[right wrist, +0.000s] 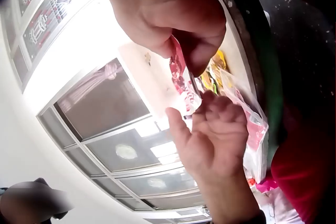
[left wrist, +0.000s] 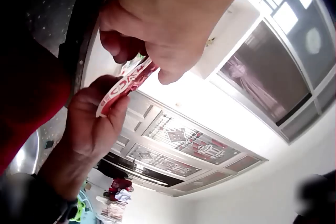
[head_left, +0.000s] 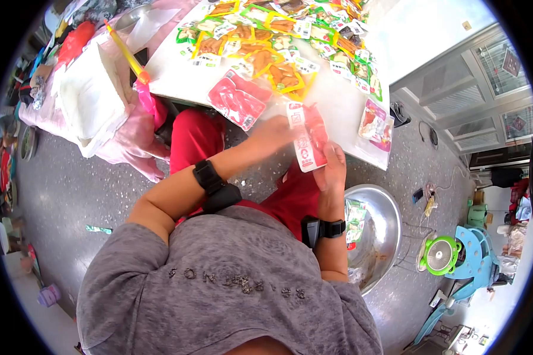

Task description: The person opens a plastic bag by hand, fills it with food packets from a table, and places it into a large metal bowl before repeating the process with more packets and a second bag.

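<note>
My right hand (head_left: 331, 165) pinches the lower edge of a red-and-white food packet (head_left: 308, 137), thumb on one side and fingers on the other. The packet stands tilted upward over my lap, by the table edge. At its upper left side is my left hand (head_left: 272, 136), slightly blurred. In the right wrist view that left hand (right wrist: 218, 137) shows its palm, thumb spread away from loosely bent fingers, with the fingertips close to the packet's end (right wrist: 190, 100). A clear bag of pink-red packs (head_left: 240, 97) lies on the near table edge, left of the hands.
Many yellow and green food packets (head_left: 284, 77) cover the white table (head_left: 337, 112). Two more packets (head_left: 374, 125) lie at its right corner. A metal basin (head_left: 391, 228) with packets inside stands on the floor at right, near a green fan (head_left: 441, 255). Pink cloth (head_left: 124, 145) drapes at left.
</note>
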`<action>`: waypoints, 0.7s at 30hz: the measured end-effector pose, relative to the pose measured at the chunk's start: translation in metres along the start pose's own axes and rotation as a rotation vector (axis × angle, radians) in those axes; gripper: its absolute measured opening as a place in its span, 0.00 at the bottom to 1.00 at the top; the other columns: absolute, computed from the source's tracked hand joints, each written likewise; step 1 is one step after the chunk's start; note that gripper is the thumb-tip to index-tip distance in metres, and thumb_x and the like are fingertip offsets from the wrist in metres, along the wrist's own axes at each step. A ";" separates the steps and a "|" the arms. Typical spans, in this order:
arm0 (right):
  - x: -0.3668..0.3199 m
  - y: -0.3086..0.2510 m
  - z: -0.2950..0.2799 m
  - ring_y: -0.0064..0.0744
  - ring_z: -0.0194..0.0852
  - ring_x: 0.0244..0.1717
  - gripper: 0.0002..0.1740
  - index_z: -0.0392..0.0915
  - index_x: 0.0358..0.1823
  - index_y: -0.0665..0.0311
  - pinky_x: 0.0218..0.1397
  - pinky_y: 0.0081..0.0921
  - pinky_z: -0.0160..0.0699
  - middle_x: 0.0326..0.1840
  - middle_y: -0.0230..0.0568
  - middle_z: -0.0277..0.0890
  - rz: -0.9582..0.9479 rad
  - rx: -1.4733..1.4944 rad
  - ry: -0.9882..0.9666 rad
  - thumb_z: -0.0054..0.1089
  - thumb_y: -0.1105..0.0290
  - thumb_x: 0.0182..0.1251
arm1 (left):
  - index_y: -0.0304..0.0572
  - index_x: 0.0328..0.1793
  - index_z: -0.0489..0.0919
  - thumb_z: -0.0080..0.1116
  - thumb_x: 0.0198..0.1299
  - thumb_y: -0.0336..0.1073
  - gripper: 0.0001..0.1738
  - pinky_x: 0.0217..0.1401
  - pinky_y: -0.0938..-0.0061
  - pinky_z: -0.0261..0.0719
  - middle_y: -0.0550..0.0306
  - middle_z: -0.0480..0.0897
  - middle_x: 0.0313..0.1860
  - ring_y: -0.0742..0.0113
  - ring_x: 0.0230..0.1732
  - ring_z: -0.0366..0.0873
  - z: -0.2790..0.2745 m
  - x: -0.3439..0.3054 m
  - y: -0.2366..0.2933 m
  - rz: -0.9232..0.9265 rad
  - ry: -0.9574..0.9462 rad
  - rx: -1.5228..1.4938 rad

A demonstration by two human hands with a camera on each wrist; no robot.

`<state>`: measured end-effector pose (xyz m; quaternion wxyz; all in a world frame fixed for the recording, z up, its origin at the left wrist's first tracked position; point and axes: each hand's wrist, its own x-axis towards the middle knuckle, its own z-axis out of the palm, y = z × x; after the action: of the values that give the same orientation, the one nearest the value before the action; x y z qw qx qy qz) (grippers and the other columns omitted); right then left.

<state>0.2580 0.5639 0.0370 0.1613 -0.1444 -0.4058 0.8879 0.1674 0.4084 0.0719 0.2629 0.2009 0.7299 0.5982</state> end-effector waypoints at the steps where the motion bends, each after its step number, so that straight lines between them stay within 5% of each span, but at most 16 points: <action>1: 0.001 -0.003 -0.002 0.31 0.71 0.39 0.10 0.66 0.42 0.70 0.43 0.27 0.73 0.40 0.43 0.71 -0.033 -0.025 0.029 0.44 0.76 0.59 | 0.39 0.45 0.70 0.56 0.47 0.46 0.23 0.38 0.72 0.72 0.56 0.74 0.39 0.64 0.38 0.74 -0.006 0.002 -0.007 0.065 0.093 0.292; 4: 0.002 -0.008 -0.006 0.32 0.71 0.41 0.09 0.67 0.40 0.72 0.45 0.28 0.72 0.41 0.45 0.71 -0.036 -0.155 0.103 0.42 0.75 0.60 | 0.39 0.45 0.69 0.56 0.44 0.46 0.24 0.40 0.68 0.71 0.50 0.72 0.40 0.55 0.41 0.72 -0.018 0.001 -0.024 0.353 0.346 0.743; 8: 0.002 -0.008 -0.004 0.31 0.71 0.40 0.10 0.67 0.41 0.73 0.43 0.26 0.72 0.40 0.45 0.71 -0.038 -0.192 0.129 0.42 0.75 0.60 | 0.41 0.46 0.69 0.58 0.41 0.42 0.25 0.44 0.67 0.69 0.46 0.70 0.42 0.52 0.44 0.69 -0.018 0.004 -0.029 0.243 0.237 0.898; 14: -0.004 -0.028 0.000 0.32 0.72 0.38 0.10 0.66 0.41 0.72 0.41 0.25 0.73 0.37 0.45 0.71 0.222 -0.091 -0.085 0.43 0.74 0.60 | 0.43 0.44 0.71 0.56 0.40 0.36 0.21 0.47 0.63 0.66 0.48 0.70 0.40 0.53 0.45 0.67 -0.014 0.008 -0.018 0.947 0.412 0.962; 17: -0.002 -0.029 -0.016 0.33 0.71 0.39 0.12 0.66 0.42 0.73 0.43 0.27 0.72 0.39 0.47 0.70 0.274 -0.114 -0.126 0.43 0.72 0.61 | 0.43 0.42 0.72 0.54 0.42 0.34 0.17 0.44 0.65 0.67 0.50 0.72 0.38 0.55 0.41 0.69 -0.020 0.010 -0.017 1.027 0.165 0.808; 21: -0.012 -0.035 -0.025 0.32 0.69 0.42 0.19 0.66 0.45 0.74 0.48 0.26 0.67 0.43 0.49 0.69 0.059 -0.361 -0.202 0.47 0.63 0.59 | 0.40 0.38 0.71 0.53 0.45 0.35 0.13 0.36 0.69 0.69 0.52 0.73 0.35 0.60 0.35 0.72 -0.021 -0.002 -0.012 0.539 -0.169 0.682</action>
<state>0.2843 0.5979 0.0490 0.0653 -0.0932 -0.5682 0.8150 0.1567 0.3888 0.0639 0.0751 0.5075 0.7831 0.3515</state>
